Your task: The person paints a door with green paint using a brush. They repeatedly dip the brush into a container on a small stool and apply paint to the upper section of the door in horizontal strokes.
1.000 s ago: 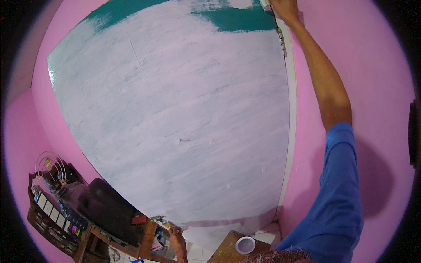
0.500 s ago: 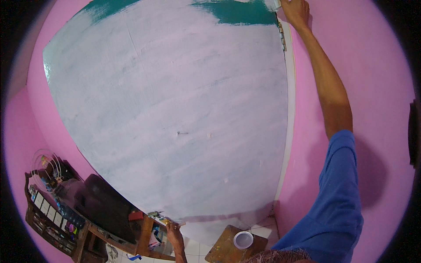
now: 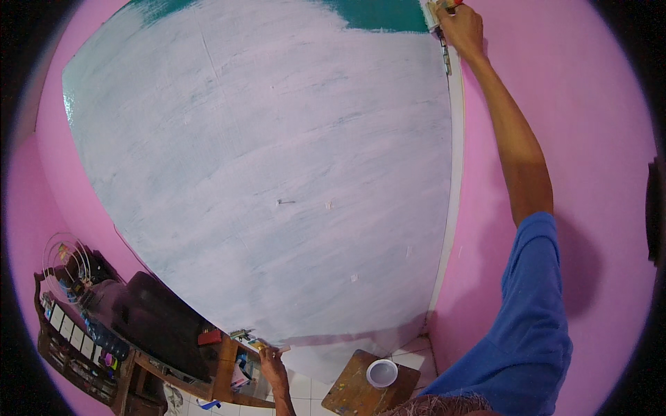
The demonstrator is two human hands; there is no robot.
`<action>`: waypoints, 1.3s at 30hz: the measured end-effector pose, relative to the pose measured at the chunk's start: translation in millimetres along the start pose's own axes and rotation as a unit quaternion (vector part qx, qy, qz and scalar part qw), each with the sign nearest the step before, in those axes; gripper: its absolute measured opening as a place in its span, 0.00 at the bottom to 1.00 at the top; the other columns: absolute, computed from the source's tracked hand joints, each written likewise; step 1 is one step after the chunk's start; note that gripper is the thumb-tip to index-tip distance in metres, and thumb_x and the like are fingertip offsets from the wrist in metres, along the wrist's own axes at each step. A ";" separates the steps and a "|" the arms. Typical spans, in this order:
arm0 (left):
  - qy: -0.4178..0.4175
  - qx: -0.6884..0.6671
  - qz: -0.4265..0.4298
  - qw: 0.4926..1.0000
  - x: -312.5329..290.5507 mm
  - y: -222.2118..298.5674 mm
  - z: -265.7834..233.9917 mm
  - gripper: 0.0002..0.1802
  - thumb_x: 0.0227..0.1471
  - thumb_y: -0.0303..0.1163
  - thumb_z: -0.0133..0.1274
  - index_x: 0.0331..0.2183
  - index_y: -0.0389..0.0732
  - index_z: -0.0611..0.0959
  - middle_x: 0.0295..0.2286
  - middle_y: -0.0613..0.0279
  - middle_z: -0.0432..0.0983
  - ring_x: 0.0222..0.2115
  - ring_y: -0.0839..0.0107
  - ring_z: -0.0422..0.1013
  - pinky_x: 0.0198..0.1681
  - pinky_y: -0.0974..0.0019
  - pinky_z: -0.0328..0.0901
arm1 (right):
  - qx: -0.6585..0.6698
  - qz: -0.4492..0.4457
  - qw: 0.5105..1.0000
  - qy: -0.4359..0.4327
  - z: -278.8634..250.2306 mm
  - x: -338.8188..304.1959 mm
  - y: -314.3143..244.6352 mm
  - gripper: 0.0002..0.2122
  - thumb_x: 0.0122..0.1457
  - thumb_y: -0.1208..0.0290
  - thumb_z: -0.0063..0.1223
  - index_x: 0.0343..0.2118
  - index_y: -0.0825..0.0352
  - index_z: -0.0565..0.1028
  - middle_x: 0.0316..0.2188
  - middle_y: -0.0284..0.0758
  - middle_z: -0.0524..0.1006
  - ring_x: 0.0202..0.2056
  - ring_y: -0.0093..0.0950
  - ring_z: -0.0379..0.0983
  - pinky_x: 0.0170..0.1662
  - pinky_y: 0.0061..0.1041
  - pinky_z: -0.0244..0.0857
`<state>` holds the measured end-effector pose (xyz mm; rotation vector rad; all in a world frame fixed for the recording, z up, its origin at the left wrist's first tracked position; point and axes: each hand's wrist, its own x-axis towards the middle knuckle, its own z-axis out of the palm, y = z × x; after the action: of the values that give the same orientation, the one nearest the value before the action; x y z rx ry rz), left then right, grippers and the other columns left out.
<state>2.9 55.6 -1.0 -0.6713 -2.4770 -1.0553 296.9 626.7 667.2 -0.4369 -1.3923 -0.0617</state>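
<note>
In my right hand (image 3: 463,31), closed at the top right, is a paintbrush (image 3: 433,15) with a whitish head and an orange-red handle end. The brush head lies against the hinged edge of a large door panel (image 3: 277,152), above a metal hinge (image 3: 446,59). Thin pale paint streaks most of the panel, while a dark green patch (image 3: 378,15) shows along its top. Low down, my left hand (image 3: 274,371) is closed at the panel's lower edge beside small yellowish fittings (image 3: 257,344). What its fingers grip is not clear.
Below the panel, a stained wooden stool (image 3: 347,388) bears a white tub (image 3: 382,374). At lower left are a wooden desk (image 3: 225,371), a dark screen-like panel (image 3: 159,326) and a round wire-guard fan (image 3: 66,267). Pink wall (image 3: 569,104) rises on the right.
My right hand has come slightly down along the door's hinged edge, bringing the paintbrush further into view. The scene has shifted a little up and left. My left hand stays at the panel's lower edge.
</note>
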 end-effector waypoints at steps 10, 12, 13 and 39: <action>-0.004 0.003 -0.007 1.000 0.5 -0.2 -2.4 0.10 0.49 0.25 0.64 0.35 0.40 0.81 0.40 0.53 0.76 0.40 0.48 0.77 0.37 0.50 0.73 | -0.017 0.028 0.999 0.025 -9.7 -7.5 -0.1 0.22 0.66 0.53 0.47 0.27 0.71 0.78 0.20 0.48 0.79 0.25 0.45 0.80 0.30 0.43 0.72; -0.010 0.004 -0.010 1.000 5.0 7.6 -2.5 0.10 0.49 0.25 0.64 0.36 0.41 0.81 0.41 0.53 0.76 0.41 0.48 0.77 0.37 0.49 0.73 | -0.111 -0.001 0.991 0.076 -17.6 -4.3 8.7 0.20 0.66 0.56 0.49 0.27 0.70 0.77 0.19 0.47 0.78 0.24 0.42 0.81 0.29 0.42 0.72; -0.013 0.007 -0.017 1.000 2.8 10.3 -5.1 0.10 0.50 0.25 0.64 0.36 0.41 0.81 0.41 0.53 0.76 0.41 0.48 0.77 0.38 0.49 0.73 | -0.079 0.015 0.996 0.047 -16.1 -10.1 3.8 0.19 0.65 0.57 0.50 0.27 0.70 0.77 0.19 0.47 0.78 0.25 0.41 0.81 0.30 0.41 0.72; 0.016 0.003 0.036 0.999 0.5 4.5 -4.0 0.11 0.50 0.25 0.64 0.37 0.41 0.80 0.39 0.52 0.76 0.38 0.46 0.76 0.37 0.49 0.72 | -0.076 -0.001 0.996 0.035 -1.5 -13.0 44.5 0.25 0.60 0.47 0.56 0.39 0.70 0.83 0.35 0.51 0.83 0.41 0.51 0.80 0.48 0.45 0.70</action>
<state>5.6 55.4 4.4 -0.7301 -2.4089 -1.0240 309.0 664.4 642.9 -0.5541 -1.3234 -0.1843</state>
